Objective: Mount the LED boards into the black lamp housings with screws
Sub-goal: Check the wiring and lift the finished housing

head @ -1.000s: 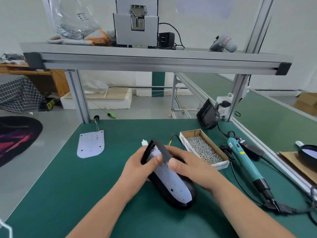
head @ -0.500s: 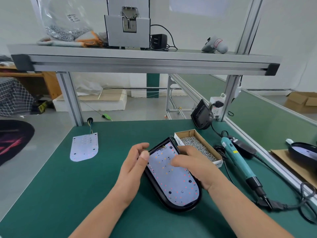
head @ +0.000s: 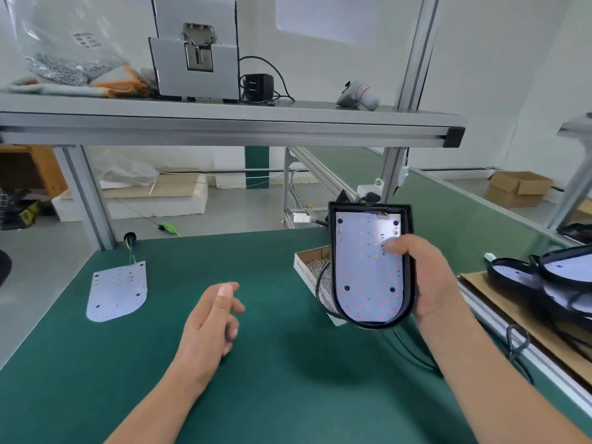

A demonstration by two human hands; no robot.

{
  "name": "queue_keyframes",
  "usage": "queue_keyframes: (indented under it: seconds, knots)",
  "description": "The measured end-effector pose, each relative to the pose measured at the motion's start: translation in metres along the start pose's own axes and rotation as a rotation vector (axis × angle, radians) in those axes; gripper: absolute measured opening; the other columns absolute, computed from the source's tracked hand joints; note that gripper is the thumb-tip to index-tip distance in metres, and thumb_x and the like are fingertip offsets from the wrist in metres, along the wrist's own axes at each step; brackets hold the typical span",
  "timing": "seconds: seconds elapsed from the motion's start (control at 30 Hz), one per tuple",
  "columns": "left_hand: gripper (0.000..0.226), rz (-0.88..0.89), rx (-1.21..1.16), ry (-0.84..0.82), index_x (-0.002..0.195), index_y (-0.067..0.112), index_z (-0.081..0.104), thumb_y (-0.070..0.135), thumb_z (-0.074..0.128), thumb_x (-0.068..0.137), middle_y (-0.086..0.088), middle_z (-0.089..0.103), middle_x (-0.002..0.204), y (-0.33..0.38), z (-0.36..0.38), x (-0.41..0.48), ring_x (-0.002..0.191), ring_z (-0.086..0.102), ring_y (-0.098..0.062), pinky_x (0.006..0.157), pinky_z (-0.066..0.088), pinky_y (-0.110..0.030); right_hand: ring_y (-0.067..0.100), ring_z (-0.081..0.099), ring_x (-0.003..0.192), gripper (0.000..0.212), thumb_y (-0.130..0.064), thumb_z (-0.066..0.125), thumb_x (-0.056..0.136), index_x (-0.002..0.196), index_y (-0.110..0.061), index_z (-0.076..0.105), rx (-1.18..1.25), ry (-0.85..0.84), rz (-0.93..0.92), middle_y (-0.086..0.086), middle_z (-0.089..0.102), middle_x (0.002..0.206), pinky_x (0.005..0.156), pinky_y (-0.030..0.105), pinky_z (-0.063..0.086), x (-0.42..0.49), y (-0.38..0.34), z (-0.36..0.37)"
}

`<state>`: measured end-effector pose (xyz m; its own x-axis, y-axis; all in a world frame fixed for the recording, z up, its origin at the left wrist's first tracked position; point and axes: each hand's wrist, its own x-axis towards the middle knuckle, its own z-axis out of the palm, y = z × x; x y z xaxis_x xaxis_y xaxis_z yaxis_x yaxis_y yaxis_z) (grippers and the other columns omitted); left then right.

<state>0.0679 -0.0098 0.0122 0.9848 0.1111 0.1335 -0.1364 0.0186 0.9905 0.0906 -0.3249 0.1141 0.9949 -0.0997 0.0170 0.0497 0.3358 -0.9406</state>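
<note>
Spare LED board (head: 117, 291) lies flat on the green mat (head: 96, 379), at 9 o'clock from the left hand (head: 213, 318). The left hand hovers over the mat, fingers loosely curled, holding nothing. The screw box (head: 312, 267) sits at 2 o'clock from it, partly hidden behind the lamp housing (head: 411, 251).

The housing is off the mat, open face to camera, with the seated LED board (head: 365, 270) inside. The right hand (head: 439, 280) grips it from the 3 o'clock side, thumb pressed on the board, fingers wrapped behind. A stack of fitted housings (head: 544, 277) lies further out at 3 o'clock.

Step, judged: board is seated and the unit is being carried or checked. Corner holes show as dark dots; cannot tell if screws are in. If they are, the next move is setting it on the stack, then fetching the spare board. If not, it needs screws from the box.

Half a second ago the housing lay on the mat under both hands. Now only the right hand has it, lifted, and the left hand has let go.
</note>
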Motion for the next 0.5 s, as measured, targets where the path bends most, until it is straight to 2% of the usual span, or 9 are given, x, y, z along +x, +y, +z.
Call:
queue_keyframes:
  seconds: [0.03, 0.1, 0.2, 0.27, 0.4, 0.5]
  knots:
    - [0.045, -0.002, 0.000, -0.006, 0.108, 0.047, 0.071, 0.079, 0.049, 0.086, 0.001, 0.066, 0.094, -0.001, 0.000, 0.000, 0.061, 0.048, -0.014, 0.047, 0.038, -0.028, 0.034, 0.076, 0.082, 0.023, -0.016, 0.060, 0.086, 0.090, -0.011, 0.082, -0.002, 0.018, -0.034, 0.013, 0.080, 0.095, 0.067, 0.045, 0.064, -0.002, -0.009, -0.011]
    - [0.043, -0.005, 0.008, -0.011, 0.106, 0.047, 0.072, 0.078, 0.050, 0.085, 0.002, 0.067, 0.093, -0.001, 0.000, 0.001, 0.061, 0.047, -0.015, 0.046, 0.037, -0.027, 0.025, 0.074, 0.065, 0.038, -0.016, 0.054, 0.095, 0.066, -0.021, 0.079, 0.010, 0.056, -0.103, 0.001, 0.076, 0.077, 0.053, 0.032, 0.058, -0.004, -0.028, -0.032]
    - [0.036, -0.003, 0.025, -0.011, 0.107, 0.046, 0.072, 0.075, 0.053, 0.097, -0.003, 0.067, 0.092, -0.001, -0.001, 0.002, 0.060, 0.047, -0.014, 0.046, 0.038, -0.025, 0.020, 0.071, 0.060, 0.045, -0.016, 0.053, 0.096, 0.058, -0.024, 0.074, -0.022, 0.180, -0.210, -0.004, 0.074, 0.072, 0.049, 0.027, 0.055, -0.005, -0.058, -0.069]
    - [0.034, 0.003, 0.042, -0.018, 0.105, 0.046, 0.072, 0.069, 0.049, 0.098, -0.007, 0.066, 0.092, -0.003, -0.001, 0.003, 0.060, 0.047, -0.016, 0.045, 0.039, -0.026, 0.021, 0.071, 0.064, 0.037, -0.017, 0.058, 0.093, 0.060, -0.027, 0.070, -0.027, 0.261, -0.253, -0.005, 0.073, 0.076, 0.052, 0.028, 0.056, -0.006, -0.076, -0.094]
    - [0.034, 0.019, 0.050, -0.035, 0.103, 0.046, 0.073, 0.066, 0.047, 0.094, -0.008, 0.066, 0.092, -0.005, 0.000, 0.006, 0.058, 0.047, -0.017, 0.044, 0.038, -0.025, 0.023, 0.075, 0.077, 0.021, -0.022, 0.061, 0.089, 0.077, -0.027, 0.076, 0.008, 0.416, -0.306, -0.004, 0.078, 0.094, 0.062, 0.031, 0.059, -0.008, -0.104, -0.145]
    - [0.036, 0.029, 0.051, -0.032, 0.105, 0.044, 0.074, 0.066, 0.049, 0.092, -0.008, 0.067, 0.091, -0.007, -0.001, 0.007, 0.056, 0.047, -0.017, 0.042, 0.037, -0.025, 0.024, 0.074, 0.071, 0.009, -0.025, 0.062, 0.085, 0.085, -0.024, 0.071, 0.014, 0.523, -0.327, -0.004, 0.077, 0.092, 0.062, 0.030, 0.057, -0.009, -0.121, -0.183]
